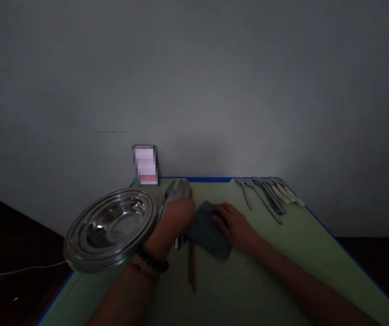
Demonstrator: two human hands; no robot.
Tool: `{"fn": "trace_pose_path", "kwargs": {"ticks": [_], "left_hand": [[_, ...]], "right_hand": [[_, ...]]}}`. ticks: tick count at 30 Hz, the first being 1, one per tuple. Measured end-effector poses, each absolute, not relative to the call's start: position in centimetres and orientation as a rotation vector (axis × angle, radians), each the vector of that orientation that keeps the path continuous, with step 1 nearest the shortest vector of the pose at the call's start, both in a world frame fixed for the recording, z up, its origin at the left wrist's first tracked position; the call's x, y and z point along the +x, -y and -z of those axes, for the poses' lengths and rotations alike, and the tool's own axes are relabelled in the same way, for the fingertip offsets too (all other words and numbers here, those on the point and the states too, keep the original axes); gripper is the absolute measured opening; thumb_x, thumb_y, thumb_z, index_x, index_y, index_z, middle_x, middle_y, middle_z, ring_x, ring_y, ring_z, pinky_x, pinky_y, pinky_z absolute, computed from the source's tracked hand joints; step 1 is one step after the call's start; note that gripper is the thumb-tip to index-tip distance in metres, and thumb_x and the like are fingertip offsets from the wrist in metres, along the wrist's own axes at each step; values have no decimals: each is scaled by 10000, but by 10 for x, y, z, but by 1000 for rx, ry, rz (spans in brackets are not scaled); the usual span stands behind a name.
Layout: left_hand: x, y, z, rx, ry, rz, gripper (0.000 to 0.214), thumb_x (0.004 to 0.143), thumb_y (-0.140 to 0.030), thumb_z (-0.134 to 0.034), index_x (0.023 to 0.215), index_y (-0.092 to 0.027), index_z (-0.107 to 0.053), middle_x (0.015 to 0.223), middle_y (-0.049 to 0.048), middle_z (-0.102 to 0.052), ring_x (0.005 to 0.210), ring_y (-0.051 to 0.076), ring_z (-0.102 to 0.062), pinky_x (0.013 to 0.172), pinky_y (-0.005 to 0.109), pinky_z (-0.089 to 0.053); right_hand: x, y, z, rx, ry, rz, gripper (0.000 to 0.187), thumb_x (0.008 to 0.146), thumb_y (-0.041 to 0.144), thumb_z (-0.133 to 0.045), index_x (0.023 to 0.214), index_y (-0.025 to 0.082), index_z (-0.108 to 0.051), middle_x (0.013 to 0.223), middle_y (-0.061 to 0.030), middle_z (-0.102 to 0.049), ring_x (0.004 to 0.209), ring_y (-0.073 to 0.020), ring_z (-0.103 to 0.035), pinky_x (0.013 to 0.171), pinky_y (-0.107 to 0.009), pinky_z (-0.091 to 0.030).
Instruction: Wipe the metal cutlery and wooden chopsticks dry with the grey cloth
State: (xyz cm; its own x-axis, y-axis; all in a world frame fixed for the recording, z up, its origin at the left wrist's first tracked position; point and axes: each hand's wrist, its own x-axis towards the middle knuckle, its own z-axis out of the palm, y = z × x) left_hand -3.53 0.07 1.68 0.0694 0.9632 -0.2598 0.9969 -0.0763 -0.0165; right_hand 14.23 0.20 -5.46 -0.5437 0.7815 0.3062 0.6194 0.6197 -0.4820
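Observation:
My left hand [181, 213] is curled over a group of metal cutlery [180, 188] near the back of the table, its fingertips turned away from view. Cutlery heads show beyond it and handle ends below it; whatever it grips is hidden. A pair of brown chopsticks [192, 267] runs lengthwise, partly covered by that hand. Just to the right, my right hand [233, 224] has its bent fingers on the upper right edge of a grey-blue cloth [211, 235], holding it. The cloth's left side comes up against my left hand and the chopsticks.
Stacked shiny steel plates [113, 231] stand at the left table edge, beside my left forearm. A lit phone [146, 165] leans on the wall behind. Several forks or spoons [265, 197], some with white handles [284, 192], lie at the back right of the green, blue-edged table [265, 290].

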Motion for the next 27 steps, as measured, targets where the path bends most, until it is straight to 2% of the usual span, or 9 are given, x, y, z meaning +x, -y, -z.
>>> {"fn": "trace_pose_path", "kwargs": {"ticks": [5, 9, 12, 14, 18, 27], "left_hand": [[-41, -9, -8, 2130, -2043, 327, 403, 803, -264, -415, 1085, -52, -610, 999, 267, -651, 929, 355, -628, 712, 430, -495], [-42, -11, -5, 2114, -2045, 350, 414, 816, -266, -374, 1084, -58, -612, 993, 253, -658, 931, 337, -633, 737, 415, -492], [-42, -13, -2, 2119, -2028, 368, 412, 790, -278, -399, 1069, -69, -620, 1002, 238, -661, 934, 325, -633, 750, 399, -492], [-41, -14, -2, 2122, -2038, 373, 423, 773, -307, -420, 1062, -73, -621, 1011, 233, -659, 943, 327, -627, 750, 398, -492], [-39, -13, -2, 2124, -2069, 372, 435, 764, -339, -433, 1065, -87, -619, 1001, 226, -664, 945, 332, -620, 728, 396, -492], [-28, -12, 0, 2095, -2120, 363, 483, 781, -385, -433, 1066, -46, -625, 1044, 271, -630, 964, 388, -592, 740, 467, -464]], "right_hand": [[154, 12, 47, -988, 2525, -352, 632, 765, 557, -497, 1283, 199, -447, 1291, -128, -468, 1176, -286, -398, 985, -484, -319], [157, 12, 42, -794, 2699, -393, 563, 811, 465, -451, 1325, 241, -396, 1412, -89, -370, 1269, -268, -332, 1033, -497, -246], [156, 14, 44, -717, 2722, -374, 641, 748, 438, -526, 1330, 211, -384, 1424, -102, -349, 1282, -272, -319, 1045, -488, -233], [154, 15, 46, -736, 2673, -348, 656, 696, 401, -575, 1295, 181, -421, 1386, -117, -392, 1253, -274, -352, 1039, -471, -257], [147, 19, 52, -782, 2556, -268, 455, 714, 287, -543, 1140, 124, -524, 1196, -136, -532, 1098, -246, -471, 969, -415, -362], [147, 11, 56, -991, 2486, -202, 237, 739, 186, -510, 963, 151, -581, 950, -108, -616, 914, -243, -545, 814, -402, -454]]}}
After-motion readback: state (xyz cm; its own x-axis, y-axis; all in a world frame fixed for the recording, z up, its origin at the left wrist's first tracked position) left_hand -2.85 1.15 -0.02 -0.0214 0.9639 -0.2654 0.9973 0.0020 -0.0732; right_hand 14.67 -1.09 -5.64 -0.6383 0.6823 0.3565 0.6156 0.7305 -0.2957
